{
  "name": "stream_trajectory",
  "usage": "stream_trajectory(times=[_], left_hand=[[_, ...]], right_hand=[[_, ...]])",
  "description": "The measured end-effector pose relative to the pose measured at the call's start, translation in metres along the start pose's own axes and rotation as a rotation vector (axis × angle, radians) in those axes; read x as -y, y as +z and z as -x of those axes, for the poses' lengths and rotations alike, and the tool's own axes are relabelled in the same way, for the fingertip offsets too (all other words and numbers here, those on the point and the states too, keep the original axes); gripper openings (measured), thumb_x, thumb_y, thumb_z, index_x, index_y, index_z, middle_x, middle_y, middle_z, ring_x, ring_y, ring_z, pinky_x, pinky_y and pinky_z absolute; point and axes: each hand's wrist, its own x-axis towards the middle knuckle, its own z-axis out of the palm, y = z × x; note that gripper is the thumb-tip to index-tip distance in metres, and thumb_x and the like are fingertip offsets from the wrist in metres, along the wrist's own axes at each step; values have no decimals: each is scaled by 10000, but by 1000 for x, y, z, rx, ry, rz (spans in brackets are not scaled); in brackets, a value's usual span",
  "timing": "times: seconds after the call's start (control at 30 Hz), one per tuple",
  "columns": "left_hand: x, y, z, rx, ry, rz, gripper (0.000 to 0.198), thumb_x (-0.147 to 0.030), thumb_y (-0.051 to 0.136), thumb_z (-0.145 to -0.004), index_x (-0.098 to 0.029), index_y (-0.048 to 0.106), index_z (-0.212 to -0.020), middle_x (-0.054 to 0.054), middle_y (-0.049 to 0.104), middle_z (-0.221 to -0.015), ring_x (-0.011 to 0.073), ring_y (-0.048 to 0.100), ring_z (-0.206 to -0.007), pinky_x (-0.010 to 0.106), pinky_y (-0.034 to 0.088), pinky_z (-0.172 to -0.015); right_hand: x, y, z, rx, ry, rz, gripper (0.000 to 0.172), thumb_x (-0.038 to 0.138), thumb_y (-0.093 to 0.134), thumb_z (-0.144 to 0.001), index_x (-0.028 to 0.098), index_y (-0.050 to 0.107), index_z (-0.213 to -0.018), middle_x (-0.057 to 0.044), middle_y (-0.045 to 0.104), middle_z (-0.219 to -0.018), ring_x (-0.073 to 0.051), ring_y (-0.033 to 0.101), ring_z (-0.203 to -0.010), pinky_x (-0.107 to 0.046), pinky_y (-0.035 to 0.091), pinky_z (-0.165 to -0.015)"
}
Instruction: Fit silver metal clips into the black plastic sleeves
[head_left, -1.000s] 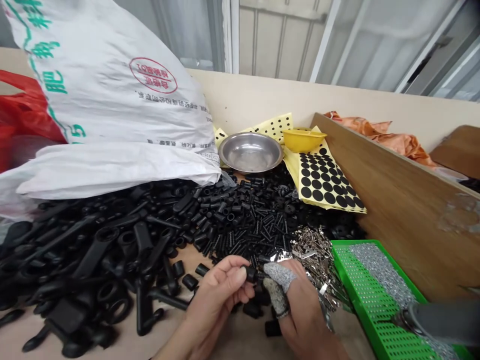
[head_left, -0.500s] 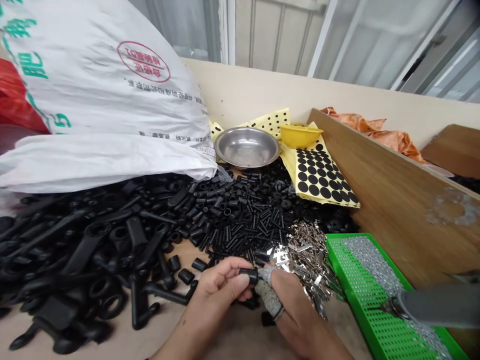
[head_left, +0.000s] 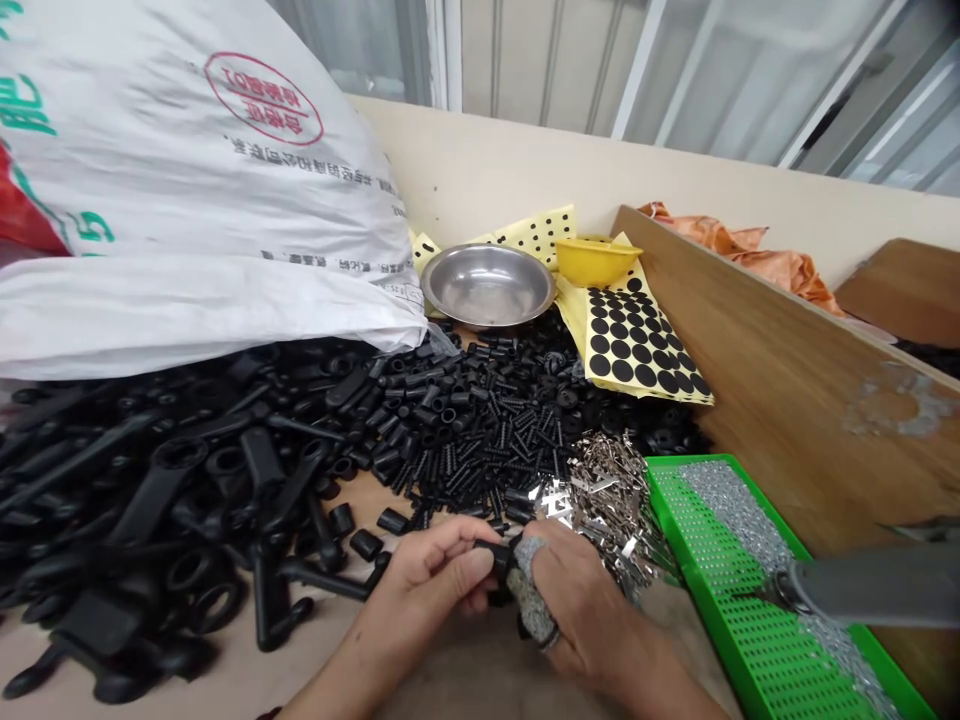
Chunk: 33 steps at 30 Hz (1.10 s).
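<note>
Pinched between the thumb and fingers of my left hand (head_left: 431, 580) is a short black plastic cylinder (head_left: 491, 553), lying sideways. My right hand (head_left: 585, 595) is closed at the cylinder's right end, wearing grey fabric finger covers (head_left: 535, 600). What its fingertips grip is hidden by the covers. Just beyond my hands lie a heap of ribbed black plastic pins (head_left: 525, 432) and a pile of shiny metal clips (head_left: 611, 500). Left of my left hand are loose black cylinders (head_left: 366, 544) and a large heap of black plastic handles (head_left: 165, 490).
A green perforated tray (head_left: 694, 540) with small silvery parts stands at right, a grey tool (head_left: 862, 585) reaching over it. Behind are a steel bowl (head_left: 487, 285), a yellow bowl (head_left: 596, 262) and sticker sheets (head_left: 637, 345). A white sack (head_left: 225, 200) leans at left; a wooden board (head_left: 750, 370) borders the right.
My right hand has closed in on the cylinder's end, its fingers turned further over it. My left hand still holds the cylinder. The whole view has shifted slightly.
</note>
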Motion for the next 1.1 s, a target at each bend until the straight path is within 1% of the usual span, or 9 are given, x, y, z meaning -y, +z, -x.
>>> stream_trajectory(times=[0.07,0.2,0.3,0.43,0.6,0.7,0.8,0.97,1.1], left_hand=[[1,1,-1,2,-52,66,260,-406,677,-715,-157,672,-791,-3,618,-554,104,531,-464,182,405,-464],[-1,6,1,-33,-85,100,311,-441,693,-685,-144,669,-774,-6,605,-518,96,514,-436,174,384,-442],[-4,8,3,-30,-24,39,289,-419,694,-690,-151,668,-795,-8,603,-550,108,527,-478,188,409,-485],[-2,7,7,-23,103,-124,168,-334,628,-769,-178,680,-804,-8,597,-594,134,542,-556,196,423,-533],[3,6,11,-142,190,-286,119,-289,621,-780,-228,690,-857,-16,608,-608,148,543,-579,200,412,-550],[3,7,9,-97,128,-183,148,-331,644,-757,-201,696,-802,-11,597,-566,140,526,-547,202,405,-529],[5,7,6,-30,23,18,249,-400,685,-706,-163,683,-782,1,607,-567,126,521,-516,205,410,-507],[11,9,2,-86,-35,122,273,-385,703,-693,-144,665,-816,4,617,-564,105,516,-481,194,399,-487],[8,18,10,-130,42,52,118,-266,649,-734,-149,660,-749,-18,577,-544,115,517,-516,197,408,-519]], right_hand=[[-1,0,1,14,0,10,115,131,347,-760,191,445,-774,-48,499,-738,-186,452,-676,-314,387,-644],[1,-4,2,29,39,-147,144,154,296,-788,208,430,-780,-38,521,-740,-184,480,-682,-305,387,-636],[5,-7,2,16,135,-163,157,149,302,-819,221,432,-771,-17,538,-719,-169,497,-658,-275,389,-608],[13,-7,4,-87,178,-152,169,133,325,-841,233,445,-778,-1,568,-716,-160,530,-648,-252,407,-594],[18,-1,7,-121,220,-163,165,114,352,-832,241,454,-810,9,584,-716,-154,560,-650,-234,424,-569],[15,1,8,-164,200,-63,154,111,353,-795,236,442,-804,-13,574,-711,-171,553,-661,-248,433,-568],[9,1,5,-119,106,-22,159,113,349,-752,218,444,-826,-44,581,-762,-189,550,-707,-283,446,-620],[1,3,-5,-69,37,-21,123,151,351,-755,198,461,-785,-63,566,-759,-198,528,-710,-320,447,-664],[0,7,1,-92,107,-133,176,172,337,-838,210,494,-768,-39,580,-723,-180,535,-660,-286,438,-607]])
